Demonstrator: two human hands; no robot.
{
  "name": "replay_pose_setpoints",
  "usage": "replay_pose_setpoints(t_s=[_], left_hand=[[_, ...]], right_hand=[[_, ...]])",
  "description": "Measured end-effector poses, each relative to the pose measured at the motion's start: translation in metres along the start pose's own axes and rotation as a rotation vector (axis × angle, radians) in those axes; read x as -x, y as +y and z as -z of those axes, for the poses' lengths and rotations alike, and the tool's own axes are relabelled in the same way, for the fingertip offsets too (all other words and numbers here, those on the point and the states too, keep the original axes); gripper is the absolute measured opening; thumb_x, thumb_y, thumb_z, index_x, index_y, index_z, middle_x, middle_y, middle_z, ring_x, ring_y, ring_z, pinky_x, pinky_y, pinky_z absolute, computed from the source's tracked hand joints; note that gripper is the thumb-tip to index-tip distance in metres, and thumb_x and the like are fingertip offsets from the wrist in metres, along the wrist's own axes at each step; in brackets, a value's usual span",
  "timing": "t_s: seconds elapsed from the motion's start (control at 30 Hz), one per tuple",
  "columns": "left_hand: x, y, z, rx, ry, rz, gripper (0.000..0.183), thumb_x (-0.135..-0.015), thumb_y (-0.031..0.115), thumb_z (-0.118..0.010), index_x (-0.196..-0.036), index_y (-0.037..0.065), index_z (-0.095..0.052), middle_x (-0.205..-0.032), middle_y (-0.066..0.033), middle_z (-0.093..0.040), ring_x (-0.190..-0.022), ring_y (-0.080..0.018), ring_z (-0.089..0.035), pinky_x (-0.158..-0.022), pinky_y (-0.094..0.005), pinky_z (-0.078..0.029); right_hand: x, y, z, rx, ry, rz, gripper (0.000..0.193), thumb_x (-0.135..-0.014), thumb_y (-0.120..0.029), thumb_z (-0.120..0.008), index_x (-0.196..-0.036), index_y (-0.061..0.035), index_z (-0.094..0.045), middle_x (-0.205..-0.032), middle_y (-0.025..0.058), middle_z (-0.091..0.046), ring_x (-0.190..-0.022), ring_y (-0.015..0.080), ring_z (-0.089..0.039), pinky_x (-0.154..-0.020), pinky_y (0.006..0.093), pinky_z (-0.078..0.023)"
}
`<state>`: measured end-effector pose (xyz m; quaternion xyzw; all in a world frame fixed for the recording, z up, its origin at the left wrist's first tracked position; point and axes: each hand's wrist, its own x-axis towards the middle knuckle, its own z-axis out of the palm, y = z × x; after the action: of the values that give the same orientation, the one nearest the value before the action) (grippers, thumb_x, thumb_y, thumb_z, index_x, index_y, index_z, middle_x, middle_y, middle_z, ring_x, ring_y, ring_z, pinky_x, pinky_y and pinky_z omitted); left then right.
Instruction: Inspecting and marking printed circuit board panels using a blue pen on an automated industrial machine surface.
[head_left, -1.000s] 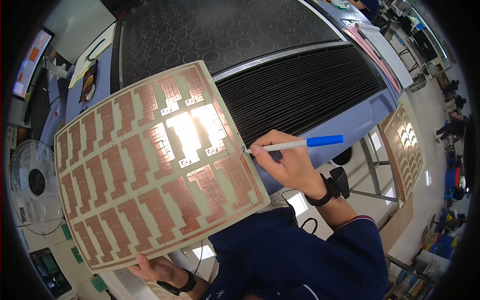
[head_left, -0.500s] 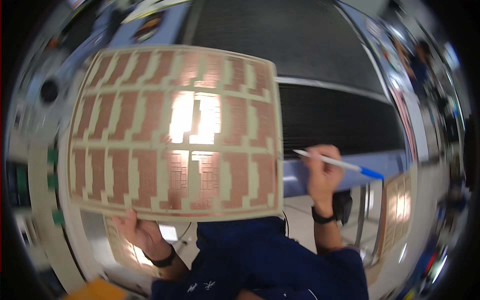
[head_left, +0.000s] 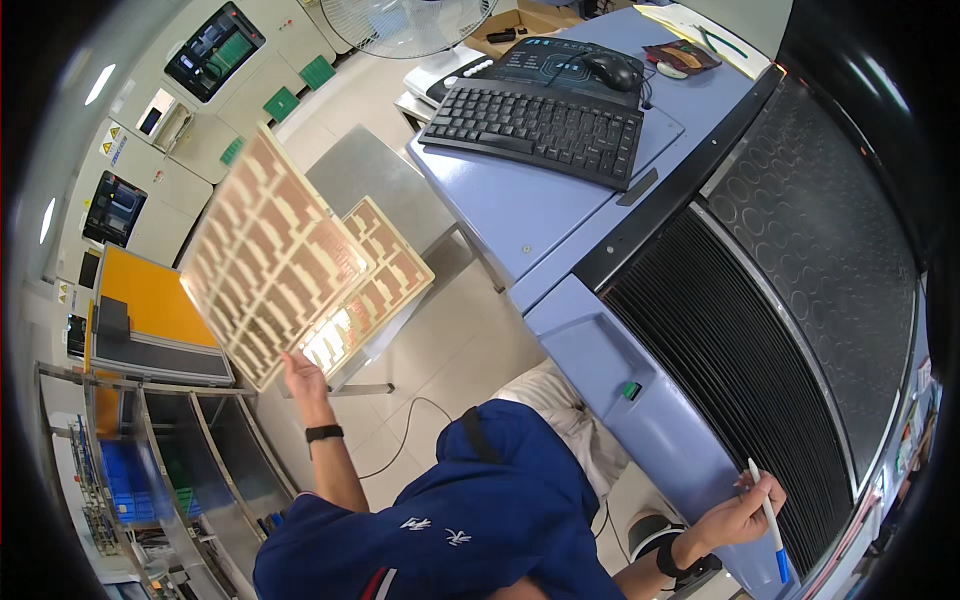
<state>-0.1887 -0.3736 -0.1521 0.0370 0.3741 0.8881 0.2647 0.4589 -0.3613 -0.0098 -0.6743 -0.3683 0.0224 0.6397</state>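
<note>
My left hand [head_left: 304, 376] grips the lower edge of a large circuit board panel [head_left: 265, 255], pale with rows of copper-coloured patterns. The panel is held tilted up in the air at the left. Behind and partly hidden by it, a second similar panel [head_left: 402, 262] lies at the metal table. My right hand [head_left: 745, 515] is closed round a white marker pen [head_left: 768, 512] with a blue end. That hand is over the front edge of the blue machine [head_left: 660, 440], beside its black ribbed strip [head_left: 740, 350].
A black keyboard [head_left: 535, 130] and mouse [head_left: 612, 70] rest on the machine's blue top. A grey metal table [head_left: 375, 165] stands left of it. Fan [head_left: 405, 20] at the far side, metal rack [head_left: 190, 430] at lower left, orange-topped unit [head_left: 150, 300] behind.
My view has swung to the left. The panel has moved from over the machine to the left side, beside the metal table, still in my left hand. My right hand keeps the marker pen.
</note>
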Motion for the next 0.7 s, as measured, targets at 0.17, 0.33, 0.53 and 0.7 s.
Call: replay_pose_setpoints(t_s=[0.17,0.33,0.53,0.7], left_hand=[[-0.063,-0.099,0.095,-0.626,0.201,-0.016,0.032,-0.106,0.021,-0.044,-0.127,-0.002,-0.05,-0.125,-0.0145,-0.058,-0.112,-0.0222,-0.059,-0.096,-0.0295,-0.052],[-0.084,-0.129,0.169,-1.141,-0.145,-0.071,0.039,-0.107,0.028,-0.042,-0.124,-0.006,-0.05,-0.124,-0.0134,-0.056,-0.113,-0.0196,-0.055,-0.098,-0.0275,-0.049],[-0.02,-0.114,0.06,-0.526,0.381,0.328,0.048,-0.106,0.029,-0.041,-0.131,-0.011,-0.041,-0.135,-0.0243,-0.052,-0.12,-0.0317,-0.056,-0.105,-0.0367,-0.046],[-0.063,-0.119,0.131,-0.566,0.192,0.493,0.048,-0.103,0.042,-0.045,-0.12,-0.002,-0.05,-0.111,-0.0216,-0.063,-0.105,-0.0353,-0.061,-0.085,-0.0382,-0.054]], right_hand=[[0.0,0.003,-0.001,0.033,0.019,0.008,0.023,-0.1,-0.019,-0.051,-0.09,0.0017,-0.055,-0.079,0.0123,-0.057,-0.066,0.0153,-0.053,-0.061,0.0259,-0.043],[0.009,0.033,0.073,-0.001,0.252,-0.084,0.039,-0.093,-0.033,-0.063,-0.115,-0.0014,-0.057,-0.103,0.018,-0.061,-0.087,0.0262,-0.06,-0.075,0.048,-0.045],[0.021,0.047,0.195,-0.03,0.528,0.051,0.034,-0.089,-0.018,-0.067,-0.118,0.0002,-0.061,-0.089,0.0168,-0.067,-0.066,0.0251,-0.063,-0.056,0.0344,-0.054],[0.017,0.077,0.308,0.334,0.87,-0.049,0.024,-0.088,-0.018,-0.068,-0.103,0.0006,-0.069,-0.082,0.0131,-0.069,-0.066,0.0231,-0.065,-0.057,0.0325,-0.054]])
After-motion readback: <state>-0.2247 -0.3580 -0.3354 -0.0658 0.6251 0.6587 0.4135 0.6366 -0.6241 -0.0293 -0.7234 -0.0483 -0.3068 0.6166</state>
